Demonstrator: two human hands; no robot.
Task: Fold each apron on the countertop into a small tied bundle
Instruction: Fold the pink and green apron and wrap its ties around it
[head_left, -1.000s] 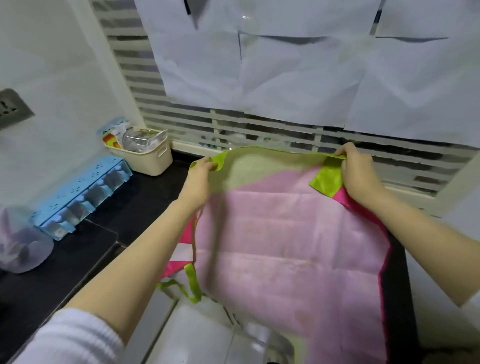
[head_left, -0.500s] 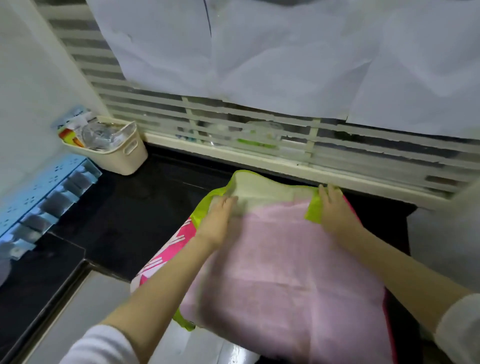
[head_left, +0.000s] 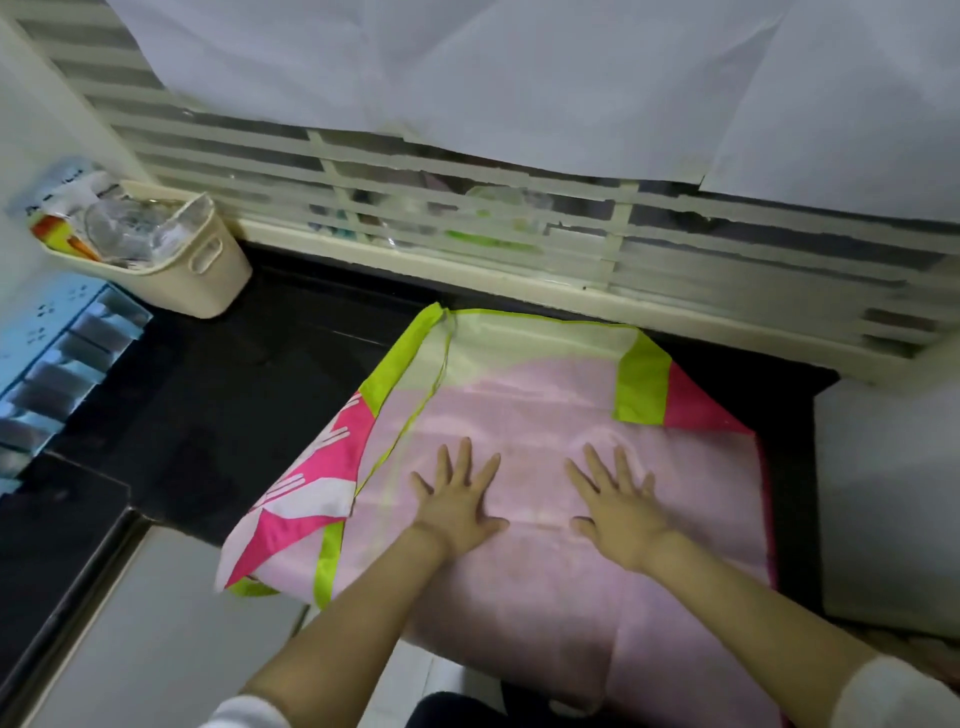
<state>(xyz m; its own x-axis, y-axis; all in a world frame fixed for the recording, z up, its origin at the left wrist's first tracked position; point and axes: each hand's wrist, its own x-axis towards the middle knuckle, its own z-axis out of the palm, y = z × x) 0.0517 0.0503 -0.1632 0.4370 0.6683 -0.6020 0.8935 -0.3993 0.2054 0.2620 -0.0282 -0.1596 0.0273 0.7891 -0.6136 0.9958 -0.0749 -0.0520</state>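
Apron (head_left: 530, 410) lies spread pink side up on the dark counter (head_left: 260, 395) below the window, its near end hanging over the front edge. To flatten it well before folding, sweep both palms outward from the middle, pushing creases towards the green borders. Left hand (head_left: 457, 501) and right hand (head_left: 618, 506) lie palm down side by side, fingers splayed straight, grasping nothing.

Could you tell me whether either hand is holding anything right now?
Nothing is held: left hand and right hand lie flat, fingers spread, on the apron.
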